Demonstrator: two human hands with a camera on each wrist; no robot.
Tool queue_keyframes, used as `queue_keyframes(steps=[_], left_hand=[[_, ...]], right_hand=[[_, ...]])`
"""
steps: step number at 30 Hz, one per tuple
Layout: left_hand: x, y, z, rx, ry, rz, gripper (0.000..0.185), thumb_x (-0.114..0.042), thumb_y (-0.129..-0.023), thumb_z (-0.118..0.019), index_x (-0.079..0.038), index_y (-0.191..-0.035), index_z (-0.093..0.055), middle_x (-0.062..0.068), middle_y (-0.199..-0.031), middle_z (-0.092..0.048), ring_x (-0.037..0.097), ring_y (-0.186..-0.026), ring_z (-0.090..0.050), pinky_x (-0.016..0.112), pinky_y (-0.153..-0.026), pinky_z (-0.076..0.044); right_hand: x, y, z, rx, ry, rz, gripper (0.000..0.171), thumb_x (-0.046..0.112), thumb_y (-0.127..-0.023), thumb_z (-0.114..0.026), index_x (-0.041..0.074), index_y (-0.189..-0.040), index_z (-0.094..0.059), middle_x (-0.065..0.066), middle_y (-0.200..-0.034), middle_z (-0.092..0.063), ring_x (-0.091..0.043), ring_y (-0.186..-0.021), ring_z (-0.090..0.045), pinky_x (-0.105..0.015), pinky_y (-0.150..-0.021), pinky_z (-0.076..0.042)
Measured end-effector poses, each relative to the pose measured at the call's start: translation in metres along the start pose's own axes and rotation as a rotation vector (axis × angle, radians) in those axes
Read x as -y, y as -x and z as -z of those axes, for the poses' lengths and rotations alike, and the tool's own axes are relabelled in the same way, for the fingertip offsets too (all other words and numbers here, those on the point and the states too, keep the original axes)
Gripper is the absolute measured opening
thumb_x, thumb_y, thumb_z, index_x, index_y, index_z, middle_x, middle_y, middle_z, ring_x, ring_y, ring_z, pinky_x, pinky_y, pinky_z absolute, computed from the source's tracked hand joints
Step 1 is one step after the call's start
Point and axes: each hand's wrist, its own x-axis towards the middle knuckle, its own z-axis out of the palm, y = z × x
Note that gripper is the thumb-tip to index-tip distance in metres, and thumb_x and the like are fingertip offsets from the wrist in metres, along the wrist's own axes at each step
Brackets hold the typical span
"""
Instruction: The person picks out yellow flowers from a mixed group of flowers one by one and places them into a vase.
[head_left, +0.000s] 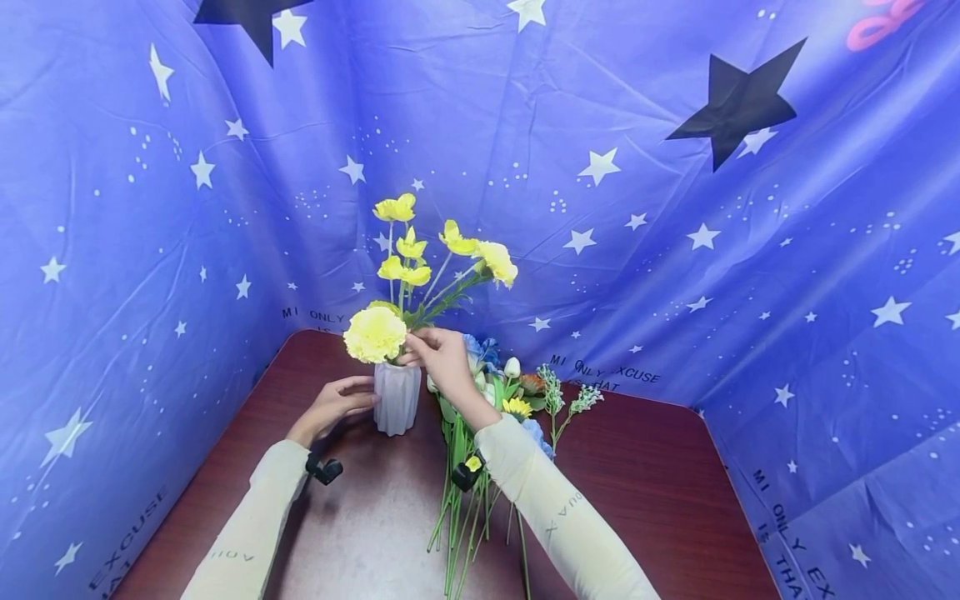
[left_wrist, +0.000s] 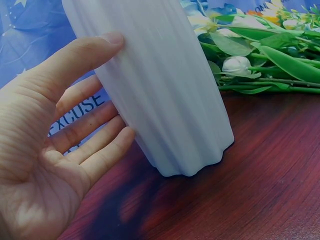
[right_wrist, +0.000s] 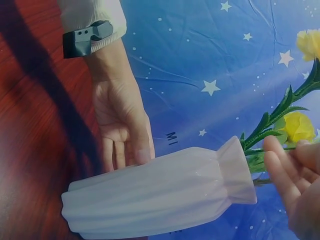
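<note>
Low in the frame, loose flower stems (head_left: 465,508) lie on the dark red table (head_left: 660,500). Just above, at centre, the white ribbed vase (head_left: 397,398) stands upright. The left hand (head_left: 333,406) steadies it, fingers straight against its side. The right hand (head_left: 444,358) pinches a yellow stem (head_left: 420,312) at the vase's mouth. I judge she is seating this stem; next comes letting go gently. Behind hangs starry blue cloth (head_left: 675,208).

Head view high, looking down, both wrist views close, sharing vase (head_left: 397,398)
</note>
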Motion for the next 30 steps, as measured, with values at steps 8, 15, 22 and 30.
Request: queue_keyframes(steps=[8, 15, 22, 30], left_hand=[[-0.0002, 0.0003, -0.0002, 0.006, 0.006, 0.000, 0.059, -0.005, -0.094, -0.072, 0.015, -0.143, -0.045, 0.005, -0.117, -0.071, 0.003, -0.099, -0.070, 0.039, -0.101, -0.058], [0.0010, -0.0002, 0.0005, 0.011, 0.012, -0.010, 0.058, -0.003, -0.094, -0.071, 0.016, -0.142, -0.045, 0.003, -0.115, -0.072, 0.003, -0.099, -0.069, 0.040, -0.102, -0.058], [0.0012, 0.0002, 0.0006, 0.013, 0.010, -0.015, 0.057, -0.003, -0.094, -0.071, 0.015, -0.142, -0.046, 0.000, -0.113, -0.072, 0.003, -0.100, -0.069, 0.040, -0.103, -0.058], [0.0012, -0.0003, 0.0003, 0.014, 0.013, -0.013, 0.057, -0.004, -0.094, -0.072, 0.014, -0.142, -0.047, 0.003, -0.116, -0.072, 0.003, -0.100, -0.069, 0.035, -0.099, -0.060]], right_hand=[[0.0007, 0.0010, 0.0006, 0.057, 0.075, -0.128, 0.019, 0.003, -0.098, -0.065, -0.014, -0.105, -0.073, -0.030, -0.100, -0.074, -0.032, -0.080, -0.077, -0.032, -0.074, -0.066], [0.0008, 0.0011, 0.0024, 0.006, 0.008, -0.142, 0.019, 0.000, -0.097, -0.066, -0.014, -0.108, -0.071, -0.033, -0.099, -0.073, -0.031, -0.079, -0.077, -0.035, -0.077, -0.066], [0.0077, 0.0023, 0.0047, 0.016, 0.086, -0.147, 0.020, 0.004, -0.096, -0.068, -0.012, -0.106, -0.072, -0.029, -0.095, -0.074, -0.037, -0.084, -0.077, -0.035, -0.080, -0.066], [0.0026, 0.0005, 0.0047, 0.080, 0.198, -0.181, 0.019, 0.008, -0.092, -0.074, -0.008, -0.083, -0.073, -0.023, -0.084, -0.076, -0.037, -0.082, -0.076, -0.036, -0.080, -0.066]])
